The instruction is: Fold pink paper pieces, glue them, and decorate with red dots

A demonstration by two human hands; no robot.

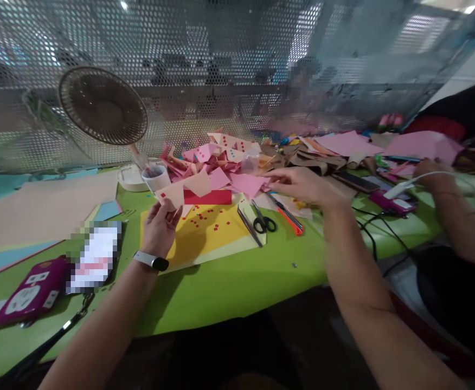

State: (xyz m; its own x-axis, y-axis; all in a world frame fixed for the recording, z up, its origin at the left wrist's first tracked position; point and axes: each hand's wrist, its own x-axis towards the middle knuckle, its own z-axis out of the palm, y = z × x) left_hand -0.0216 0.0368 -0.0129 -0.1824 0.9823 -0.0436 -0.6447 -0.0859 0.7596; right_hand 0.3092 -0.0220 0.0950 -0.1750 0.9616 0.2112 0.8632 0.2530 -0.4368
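Note:
My left hand (160,227), with a watch on its wrist, pinches a pale peach paper piece (172,196) that bears a small red square. Below and beside it lies a yellow sheet (213,238) scattered with small red squares. A red strip (208,197) rests behind that sheet. My right hand (296,184) reaches over the right side of the pink paper pieces (248,184), its fingers at their edge; whether it grips one is unclear. Tweezers (249,226), black scissors (264,221) and an orange cutter (289,216) lie between the hands.
A fan (103,105) and a white cup (156,179) stand at the back left. A pixelated phone (97,257) and a purple case (36,290) lie at left. Brown scraps (314,157) are piled behind. Another person's hand (435,173) is at right, near cables.

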